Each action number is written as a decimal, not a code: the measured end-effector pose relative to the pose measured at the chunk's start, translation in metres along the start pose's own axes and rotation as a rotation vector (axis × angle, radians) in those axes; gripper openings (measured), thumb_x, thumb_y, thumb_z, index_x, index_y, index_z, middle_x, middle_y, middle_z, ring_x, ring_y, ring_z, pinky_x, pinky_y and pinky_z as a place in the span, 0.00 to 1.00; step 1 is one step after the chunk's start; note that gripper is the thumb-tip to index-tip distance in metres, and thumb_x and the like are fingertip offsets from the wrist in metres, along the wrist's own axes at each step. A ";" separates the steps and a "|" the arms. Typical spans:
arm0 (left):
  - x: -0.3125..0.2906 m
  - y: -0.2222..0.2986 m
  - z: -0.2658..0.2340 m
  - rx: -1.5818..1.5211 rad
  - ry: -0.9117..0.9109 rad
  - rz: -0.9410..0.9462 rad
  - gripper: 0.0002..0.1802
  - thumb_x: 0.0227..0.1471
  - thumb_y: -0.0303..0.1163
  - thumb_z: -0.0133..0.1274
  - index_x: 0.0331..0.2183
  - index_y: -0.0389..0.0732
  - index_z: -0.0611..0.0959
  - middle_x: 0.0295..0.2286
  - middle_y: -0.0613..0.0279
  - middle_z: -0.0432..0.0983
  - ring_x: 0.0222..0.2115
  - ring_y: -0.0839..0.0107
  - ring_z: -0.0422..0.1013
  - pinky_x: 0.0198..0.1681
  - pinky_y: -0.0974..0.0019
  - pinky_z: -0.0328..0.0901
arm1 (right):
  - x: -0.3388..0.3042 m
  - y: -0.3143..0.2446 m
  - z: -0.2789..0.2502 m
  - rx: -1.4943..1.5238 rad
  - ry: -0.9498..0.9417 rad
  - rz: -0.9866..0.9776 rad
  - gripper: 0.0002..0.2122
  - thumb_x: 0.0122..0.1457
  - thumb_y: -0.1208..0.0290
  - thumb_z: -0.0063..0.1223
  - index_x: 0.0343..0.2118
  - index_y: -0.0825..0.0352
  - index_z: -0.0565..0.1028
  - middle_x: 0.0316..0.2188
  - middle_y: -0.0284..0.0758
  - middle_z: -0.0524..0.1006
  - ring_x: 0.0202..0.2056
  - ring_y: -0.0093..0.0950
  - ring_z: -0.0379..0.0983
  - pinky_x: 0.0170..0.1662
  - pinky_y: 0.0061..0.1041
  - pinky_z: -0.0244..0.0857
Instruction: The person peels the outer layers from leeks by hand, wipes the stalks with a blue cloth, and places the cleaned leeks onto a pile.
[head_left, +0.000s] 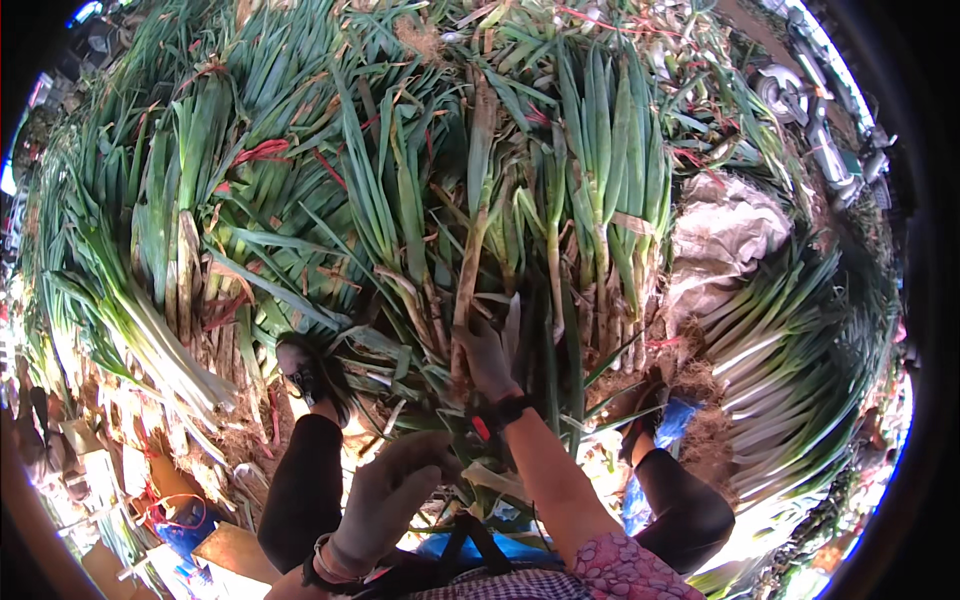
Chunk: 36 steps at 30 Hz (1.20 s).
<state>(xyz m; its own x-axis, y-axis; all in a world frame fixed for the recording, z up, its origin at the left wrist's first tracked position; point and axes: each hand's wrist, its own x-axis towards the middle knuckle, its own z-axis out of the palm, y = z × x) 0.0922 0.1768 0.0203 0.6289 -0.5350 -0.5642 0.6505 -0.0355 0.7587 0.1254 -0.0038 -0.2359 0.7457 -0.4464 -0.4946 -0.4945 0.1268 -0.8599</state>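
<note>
Both my hands wear pale work gloves. My right hand (488,362) reaches forward between my legs, its fingers closed around the lower stalk of a large green onion (472,262). That stalk is brownish and stands nearly upright, its leafy top pointing away from me. Lower and nearer my body, my left hand (392,502) is raised with its fingers loosely bent and its thumb apart, and I see nothing in it. Close to its fingertips lies a pale peeled leaf (497,480). Dense upright green onions (605,190) stand just beyond my right hand.
Heaped green onions (270,90) spread across the far side, with red ties (262,151) among them. On the right, cleaned white-stalked onions (775,370) lie in a row beside a crumpled pale sack (725,235). My shoe (312,372) rests by the left-hand onions. Cardboard (235,550) lies lower left.
</note>
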 end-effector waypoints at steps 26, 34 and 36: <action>0.090 -0.072 0.022 -0.377 -0.236 0.136 0.16 0.59 0.29 0.45 0.49 0.36 0.71 0.41 0.59 0.73 0.40 0.65 0.72 0.45 0.59 0.69 | -0.133 -0.100 -0.064 -0.233 0.214 -0.506 0.16 0.58 0.60 0.53 0.39 0.70 0.74 0.26 0.37 0.78 0.30 0.28 0.76 0.33 0.26 0.69; 0.083 -0.055 0.003 -0.325 -0.125 0.337 0.17 0.57 0.30 0.49 0.47 0.35 0.74 0.37 0.66 0.74 0.36 0.78 0.70 0.40 0.72 0.66 | -0.125 -0.091 -0.046 0.133 -0.068 -0.339 0.13 0.61 0.70 0.48 0.47 0.67 0.72 0.28 0.28 0.75 0.24 0.15 0.69 0.26 0.16 0.65; 0.079 -0.051 0.006 -0.363 -0.185 0.299 0.18 0.57 0.32 0.50 0.48 0.34 0.73 0.38 0.65 0.74 0.38 0.76 0.70 0.43 0.70 0.66 | -0.125 -0.092 -0.045 0.454 -0.153 -0.196 0.14 0.58 0.74 0.50 0.47 0.67 0.73 0.28 0.28 0.75 0.25 0.15 0.69 0.25 0.17 0.65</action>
<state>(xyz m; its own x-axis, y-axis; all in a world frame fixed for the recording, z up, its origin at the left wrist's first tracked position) 0.1061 0.1317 -0.0612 0.7454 -0.6189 -0.2477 0.5805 0.4200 0.6975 0.0573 0.0001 -0.0894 0.8786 -0.3694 -0.3027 -0.1213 0.4405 -0.8895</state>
